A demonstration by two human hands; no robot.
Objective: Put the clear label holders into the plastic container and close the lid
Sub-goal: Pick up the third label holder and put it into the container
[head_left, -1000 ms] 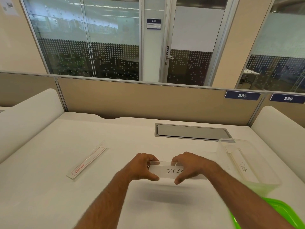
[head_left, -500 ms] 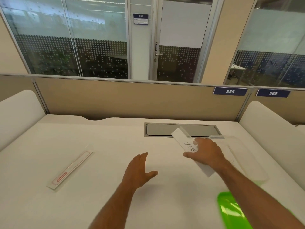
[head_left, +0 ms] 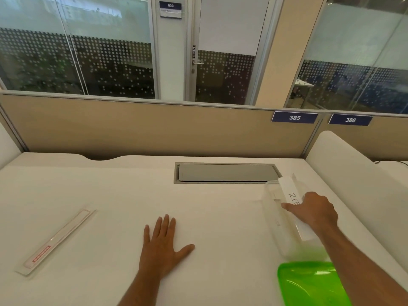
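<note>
A grey cable hatch (head_left: pixel 225 172) sits in the white surface (head_left: pixel 110 195) at twelve o'clock; number plates 385 (head_left: pixel 294 117) and 386 (head_left: pixel 350 119) hang on the partition (head_left: pixel 143 127) at one o'clock.

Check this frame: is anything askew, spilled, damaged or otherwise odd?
Nothing looks spilled or damaged. The right hand is lowering the holder into the container. One more holder with a red tag lies slantwise at the desk's left. The green lid is off beside the container. The left hand rests flat.

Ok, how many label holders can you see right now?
2. One label holder lies flat on the desk at far left; the ZEB-marked holder is in the right hand over the container. Others inside may be hidden.
</note>
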